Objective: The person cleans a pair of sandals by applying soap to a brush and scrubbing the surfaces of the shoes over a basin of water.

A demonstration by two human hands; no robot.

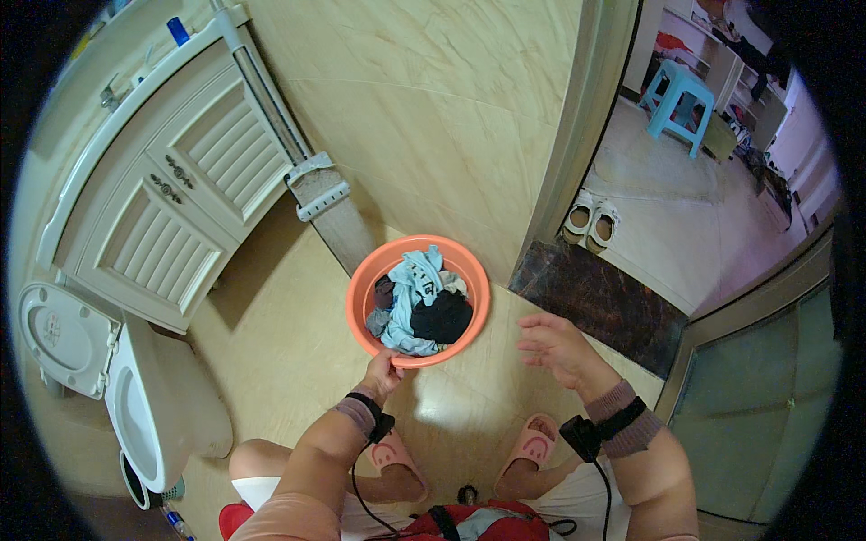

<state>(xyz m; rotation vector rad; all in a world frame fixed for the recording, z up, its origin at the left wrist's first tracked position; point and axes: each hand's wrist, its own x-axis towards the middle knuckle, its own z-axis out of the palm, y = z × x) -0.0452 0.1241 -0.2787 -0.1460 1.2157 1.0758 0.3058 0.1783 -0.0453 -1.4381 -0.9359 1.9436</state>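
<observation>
An orange plastic basin [480,307] sits in front of me, near the foot of the tiled wall. Crumpled clothes fill its middle: a light blue garment [417,279] with dark print, a black piece [442,317] and some greyish ones. My left hand [385,377] grips the near rim of the basin, its fingers curled over the edge. To the right of the basin, apart from it, my right hand [555,350] hovers with its fingers apart and nothing in them. Both wrists wear a band with a black device.
At the left stand a toilet [144,415] with its lid up and a white louvred cabinet [171,189]. A flat mop [320,189] leans by the wall. On the right, a dark stone threshold [600,302] leads past white shoes [591,224] and a blue stool [678,104]; a glass-paned door [758,406] is nearby.
</observation>
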